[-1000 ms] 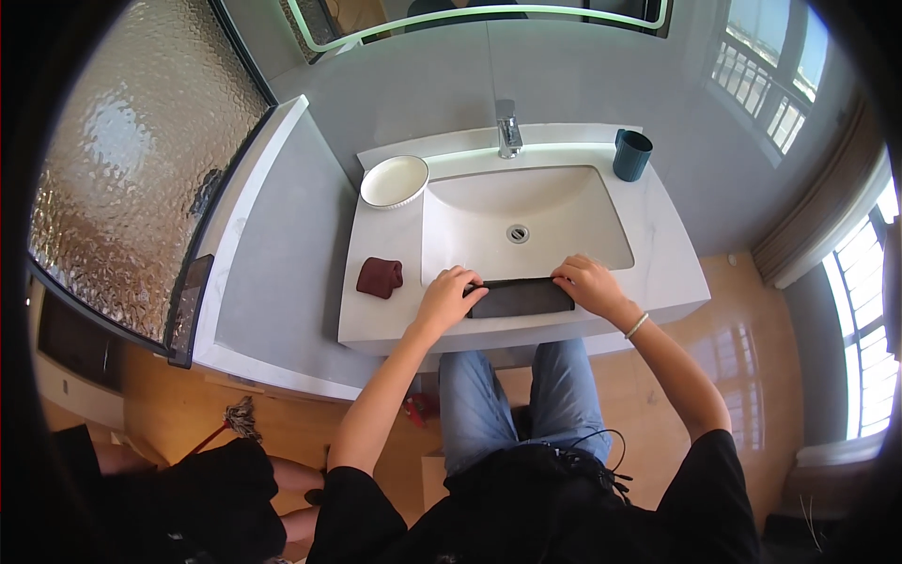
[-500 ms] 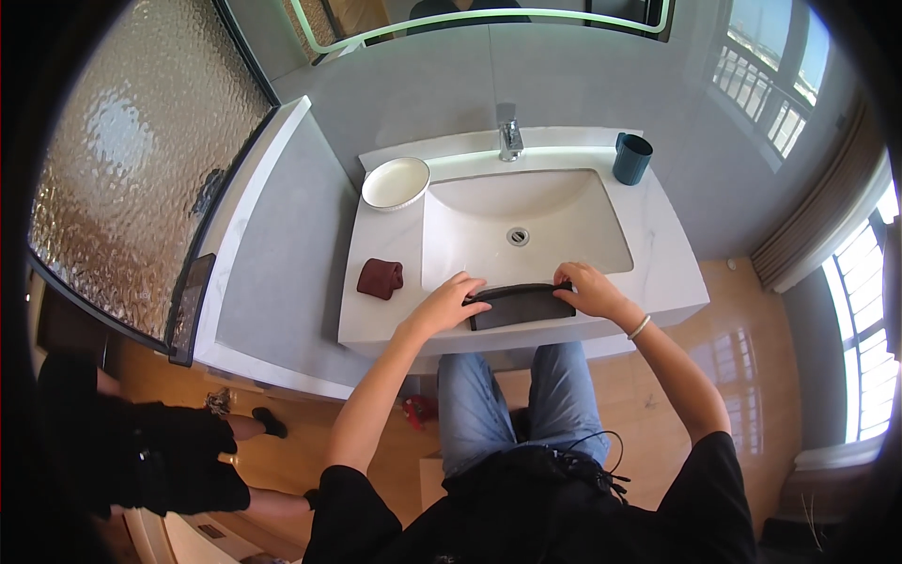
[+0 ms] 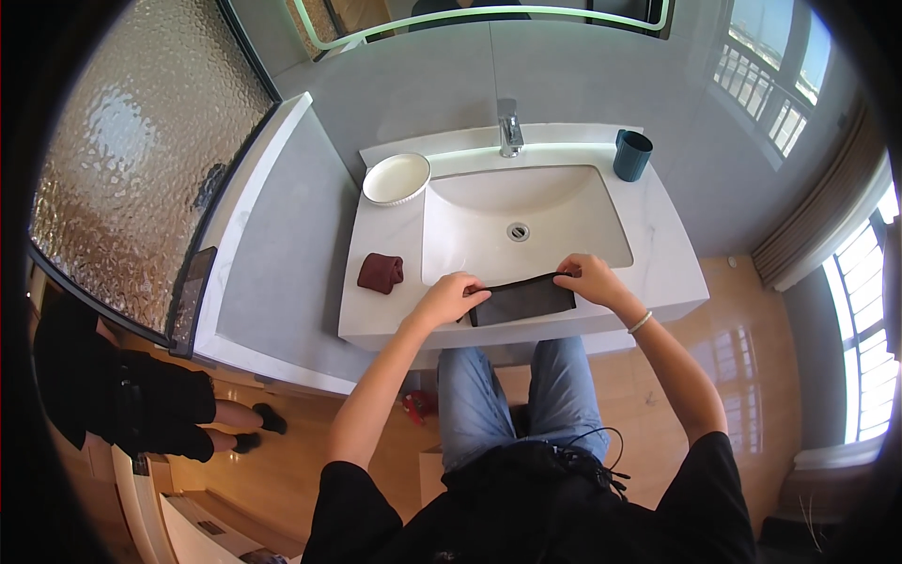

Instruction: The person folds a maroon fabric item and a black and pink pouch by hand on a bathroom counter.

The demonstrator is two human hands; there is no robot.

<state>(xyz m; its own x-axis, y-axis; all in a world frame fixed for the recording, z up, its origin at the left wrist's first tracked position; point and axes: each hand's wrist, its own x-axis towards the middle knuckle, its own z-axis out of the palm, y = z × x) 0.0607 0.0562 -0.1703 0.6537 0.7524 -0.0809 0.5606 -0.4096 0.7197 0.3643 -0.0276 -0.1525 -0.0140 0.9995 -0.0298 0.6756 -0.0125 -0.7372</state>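
My left hand (image 3: 455,298) and my right hand (image 3: 589,278) pinch the two upper corners of a flat, dark grey rectangular pouch (image 3: 523,301) with a black top edge. It lies over the front edge of the white counter (image 3: 395,315), just in front of the sink (image 3: 470,247). Its exact make is hard to tell. Left of my left hand, a folded maroon cloth (image 3: 381,274) rests on the counter. A white bowl (image 3: 396,179) sits behind the cloth. At the back right stands a dark teal mug (image 3: 632,155).
A chrome faucet (image 3: 509,129) rises behind the sink. A low grey partition (image 3: 272,244) and a textured glass panel (image 3: 141,169) border the left side. Another person (image 3: 141,399) in black stands at the lower left. A curtain (image 3: 827,226) hangs at the right.
The pouch's top edge, bowed before, is now pulled straighter and slants up toward my right hand. At the lower left, the other person has shifted, legs drawn closer together.
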